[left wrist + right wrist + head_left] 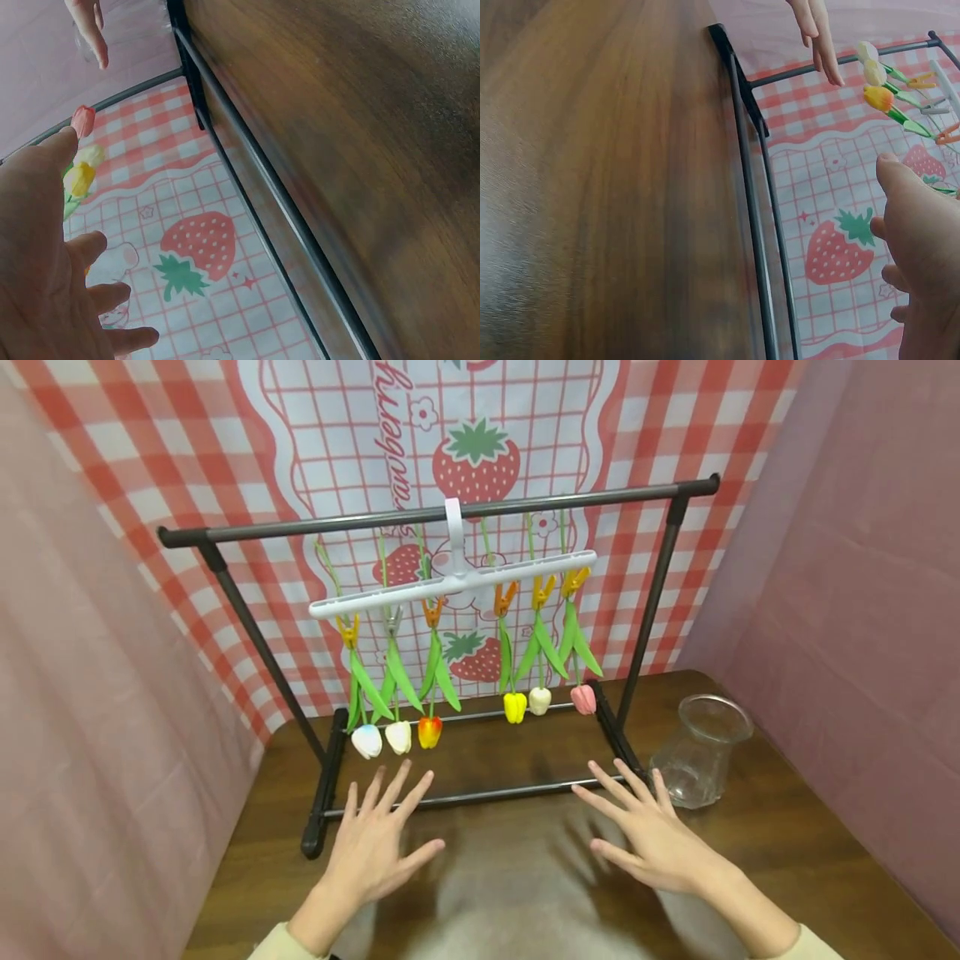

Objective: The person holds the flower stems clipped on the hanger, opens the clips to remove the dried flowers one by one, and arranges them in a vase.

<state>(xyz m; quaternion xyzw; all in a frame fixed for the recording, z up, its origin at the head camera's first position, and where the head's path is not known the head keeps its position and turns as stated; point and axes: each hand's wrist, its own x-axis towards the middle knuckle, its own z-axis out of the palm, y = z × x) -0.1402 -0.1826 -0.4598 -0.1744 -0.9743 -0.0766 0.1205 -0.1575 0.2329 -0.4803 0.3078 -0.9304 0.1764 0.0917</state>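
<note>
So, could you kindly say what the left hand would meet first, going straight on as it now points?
The left hand would probably meet the white tulip beside the orange tulip, just ahead in the head view, though depth is unclear.

Spread hands near six upside-down tulips on a white hanger

Left hand partly beyond left wrist view's edge

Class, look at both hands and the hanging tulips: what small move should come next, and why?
Probably raise the right hand toward the pink tulip: that hand holds nothing, the tulip hangs clipped near the right end of the hanger, and it is the closest one to the glass vase, where no flower stands.
</note>
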